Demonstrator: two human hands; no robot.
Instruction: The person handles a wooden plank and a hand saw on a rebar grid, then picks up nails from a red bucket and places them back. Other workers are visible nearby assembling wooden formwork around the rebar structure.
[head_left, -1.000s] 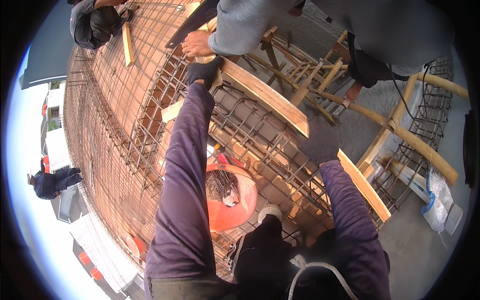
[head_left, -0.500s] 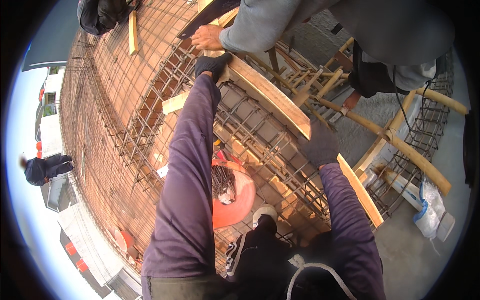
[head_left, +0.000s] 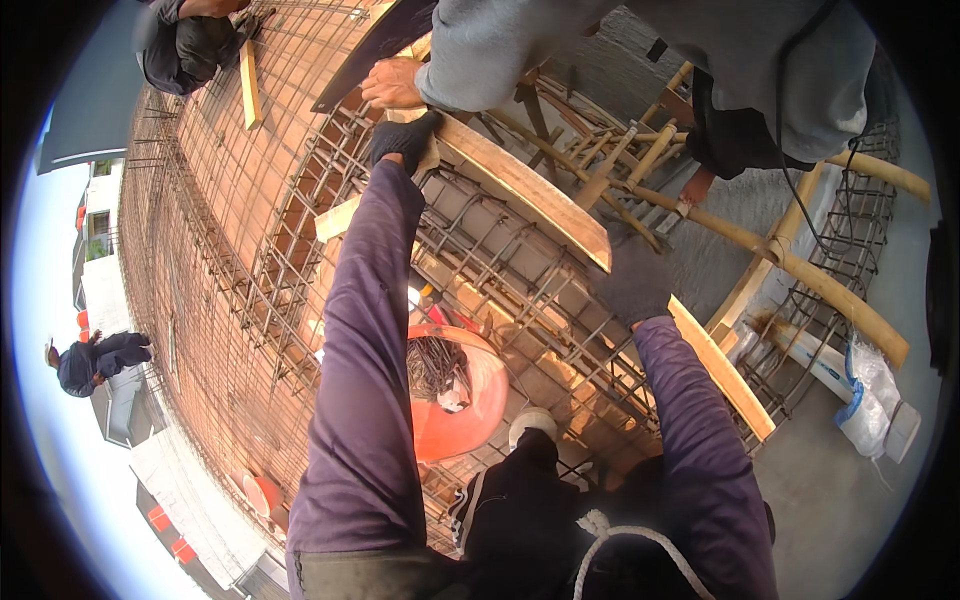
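Observation:
A long timber plank (head_left: 530, 190) runs slantwise over the rebar, from top centre to lower right. My left hand (head_left: 405, 138), in a dark glove, is closed round its far end. Further down, my right hand (head_left: 635, 275), also gloved, grips the same plank, which shows again below that hand. Just beyond my left hand, a co-worker's bare hand (head_left: 392, 83) presses at the plank's end. Beside it a dark flat blade (head_left: 368, 58), like a handsaw's, slants across; its handle is out of view. A short wood piece (head_left: 337, 218) lies beside my left forearm.
Rebar cages (head_left: 540, 285) lie beneath the plank. An orange basin (head_left: 487, 395) holding wire ties stands between my arms. Bamboo poles (head_left: 735, 232) cross a recess at right, near a white sack (head_left: 868, 375). A crouching person (head_left: 185, 45) and another person (head_left: 95, 362) are at left.
The dark blade has slid further out, toward the lower left, past the co-worker's hand. My view has shifted slightly; both my hands keep their hold on the plank.

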